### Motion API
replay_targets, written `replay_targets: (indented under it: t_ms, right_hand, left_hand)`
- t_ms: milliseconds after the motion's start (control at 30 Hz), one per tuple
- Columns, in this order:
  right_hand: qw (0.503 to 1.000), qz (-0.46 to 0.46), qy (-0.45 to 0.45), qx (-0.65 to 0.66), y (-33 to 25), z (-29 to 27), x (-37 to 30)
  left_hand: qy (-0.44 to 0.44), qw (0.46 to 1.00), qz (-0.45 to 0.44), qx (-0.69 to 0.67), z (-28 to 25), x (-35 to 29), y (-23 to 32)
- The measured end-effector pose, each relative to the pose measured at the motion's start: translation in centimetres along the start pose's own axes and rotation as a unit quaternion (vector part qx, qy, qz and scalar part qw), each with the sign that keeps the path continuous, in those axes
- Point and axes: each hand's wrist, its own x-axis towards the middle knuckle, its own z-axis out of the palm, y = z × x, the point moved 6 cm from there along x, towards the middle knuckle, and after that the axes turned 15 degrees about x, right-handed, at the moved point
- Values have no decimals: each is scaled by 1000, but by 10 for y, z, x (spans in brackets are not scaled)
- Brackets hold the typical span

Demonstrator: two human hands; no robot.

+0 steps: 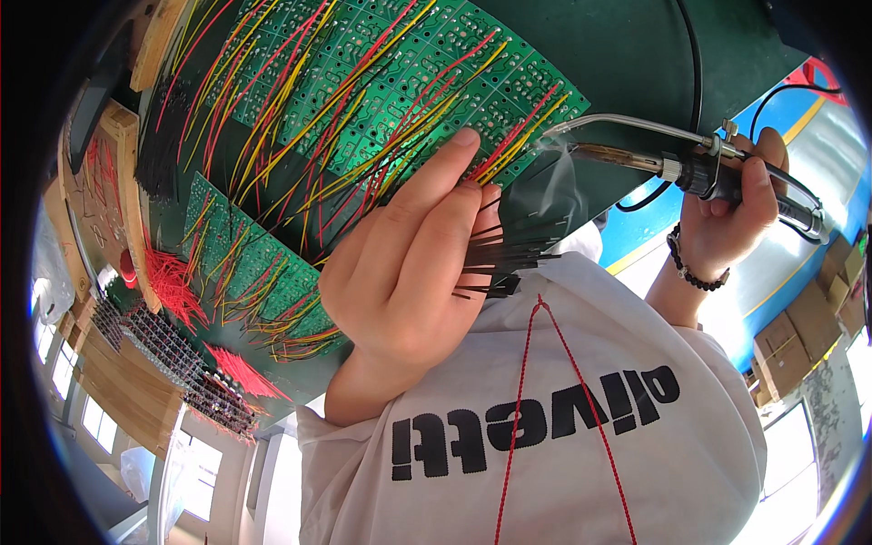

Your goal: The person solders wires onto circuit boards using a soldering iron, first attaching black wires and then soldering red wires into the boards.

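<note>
My left hand [409,254] is closed around a bundle of thin black wires [513,254], whose ends fan out toward the right. Its index fingertip rests over the near edge of a large green circuit board panel [400,100]. Rows of red, yellow and black wires [363,91] stand out from that panel. In my right hand [736,200] is a soldering iron [695,173] with a curved metal feed tube [627,120] clamped to it. Tip and tube end meet close to the panel's right corner, beside red and yellow wires. Pale smoke [559,186] drifts there.
A second wired green board [245,250] lies nearer on the left of the dark green tabletop [627,45]. Red wire bundles [173,282] and a wooden frame [132,173] are farther left. A black cable [692,64] crosses the table behind the iron. Cardboard boxes [790,345] stand at right.
</note>
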Motion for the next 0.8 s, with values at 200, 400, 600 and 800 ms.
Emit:
replay_targets:
  t_ms: [200,400,600,800]
  right_hand:
    - [997,4,-12,-73,2,0,1]
    - [999,-1,-24,23,4,-1,1]
    - [1000,-3,2,-21,3,-3,0]
    - [999,-24,20,-41,1,-2,1]
  left_hand:
    - [14,1000,0,-4,1,0,-1]
    - [16,1000,-2,0,2,0,0]
    - [25,1000,3,-2,2,0,-1]
    - [21,1000,6,1,4,0,0]
